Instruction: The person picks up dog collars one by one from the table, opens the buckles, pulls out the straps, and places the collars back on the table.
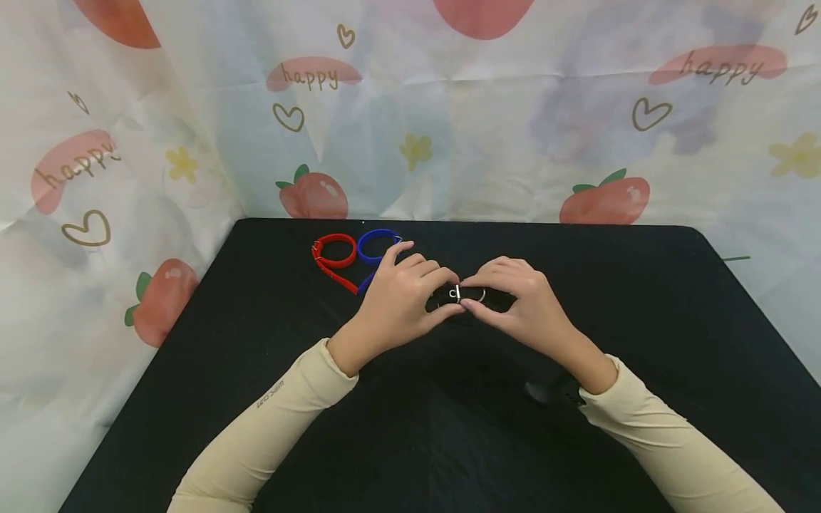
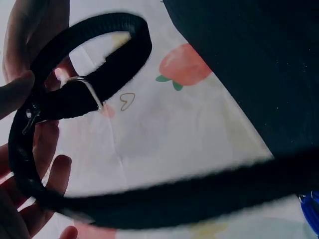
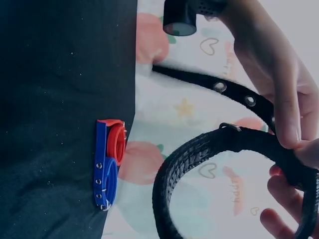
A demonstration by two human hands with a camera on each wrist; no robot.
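A black collar (image 2: 124,67) is held up between both hands, its band curved into a loop. My left hand (image 1: 400,296) pinches it from the left, thumb below and fingers above. From the other side my right hand (image 1: 526,296) pinches it close to the metal buckle (image 1: 457,293). A silver D-ring (image 2: 90,89) sits on the band in the left wrist view. The strap's loose end, with metal eyelets (image 3: 220,87), sticks out in the right wrist view. Fingers cover part of the loop.
Behind my left hand a red collar (image 1: 336,238) and a blue collar (image 1: 378,233) lie coiled side by side on the black tabletop (image 1: 269,342). A small dark object (image 1: 537,392) shows below my right wrist. Printed cloth (image 1: 410,107) hangs behind and left of the table.
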